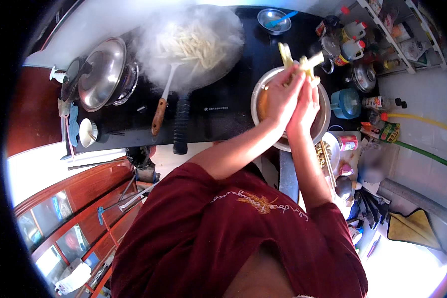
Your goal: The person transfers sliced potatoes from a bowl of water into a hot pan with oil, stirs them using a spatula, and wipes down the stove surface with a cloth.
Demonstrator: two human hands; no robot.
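Note:
Above a metal bowl, my left hand and my right hand are pressed together around pale vegetable strips. The strips stick out past my fingertips; their exact kind is unclear. Inside the bowl some orange-brown shows, but my hands and wrists hide most of it. To the left, a steaming wok holds a heap of similar pale strips. A spatula with a wooden handle leans in the wok, its blade among the strips. Neither hand touches the wok or spatula.
A lidded metal pot stands left of the wok, near a white cup. At the back is a small bowl with a blue brush. Bottles and a teal container crowd the right. The wok's black handle points toward me.

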